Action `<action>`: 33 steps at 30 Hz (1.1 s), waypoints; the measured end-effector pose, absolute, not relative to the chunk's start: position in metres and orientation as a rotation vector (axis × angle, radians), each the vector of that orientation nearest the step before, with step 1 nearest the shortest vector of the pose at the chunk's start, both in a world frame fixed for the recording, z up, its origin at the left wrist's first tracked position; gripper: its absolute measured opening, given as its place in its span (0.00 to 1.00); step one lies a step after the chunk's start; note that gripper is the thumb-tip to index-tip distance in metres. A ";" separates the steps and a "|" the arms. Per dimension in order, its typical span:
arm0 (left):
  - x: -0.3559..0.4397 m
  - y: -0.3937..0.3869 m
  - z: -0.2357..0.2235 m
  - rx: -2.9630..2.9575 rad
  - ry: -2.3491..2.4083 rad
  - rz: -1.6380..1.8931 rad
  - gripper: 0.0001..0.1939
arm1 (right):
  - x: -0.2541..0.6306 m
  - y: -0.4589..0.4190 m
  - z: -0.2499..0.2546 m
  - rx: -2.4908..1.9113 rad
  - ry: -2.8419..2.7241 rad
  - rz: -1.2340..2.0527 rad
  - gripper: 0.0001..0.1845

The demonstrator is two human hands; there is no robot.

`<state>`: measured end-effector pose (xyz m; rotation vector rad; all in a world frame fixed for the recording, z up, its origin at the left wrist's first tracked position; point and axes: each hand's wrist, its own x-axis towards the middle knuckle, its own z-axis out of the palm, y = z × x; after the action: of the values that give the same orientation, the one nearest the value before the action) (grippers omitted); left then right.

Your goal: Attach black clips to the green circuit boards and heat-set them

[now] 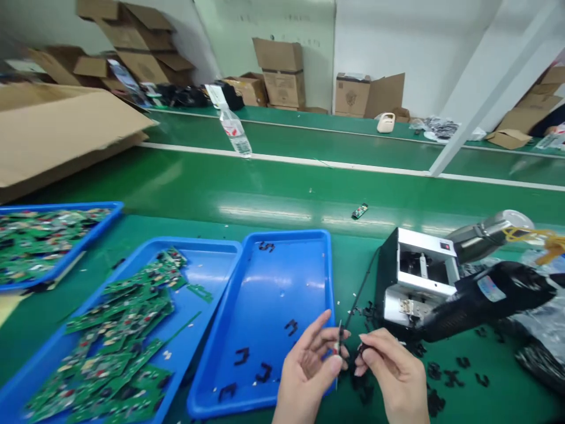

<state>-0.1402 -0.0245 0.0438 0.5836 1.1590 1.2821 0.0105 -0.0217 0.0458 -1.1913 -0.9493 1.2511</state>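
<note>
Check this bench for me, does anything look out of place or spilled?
Yes. Black plastic pieces lie scattered on the green bench beside the blue tray. A small circuit board sits alone beyond the trays, and a clear plastic bottle lies on its side farther back.

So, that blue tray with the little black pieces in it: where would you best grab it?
Probably by the far rim of the blue tray, coming from above on the far side. That raised rim is unobstructed, whereas the tray of green circuit boards crowds its left side, and the left hand and right hand are over its near right corner.
</note>
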 end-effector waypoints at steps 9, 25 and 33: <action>-0.120 -0.037 0.030 1.482 1.469 1.369 0.27 | 0.031 -0.017 0.049 -1.226 -0.915 1.266 0.11; -0.126 -0.030 0.047 1.805 1.385 1.421 0.34 | 0.027 -0.015 0.050 -1.219 -0.859 1.440 0.14; -0.129 -0.033 0.041 1.700 1.408 1.360 0.29 | 0.026 -0.014 0.040 -1.195 -0.849 1.443 0.14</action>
<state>-0.1295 -0.0327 0.0413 1.6997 1.4085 1.3598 0.0257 -0.0140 0.0404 -1.1952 -0.8487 1.4430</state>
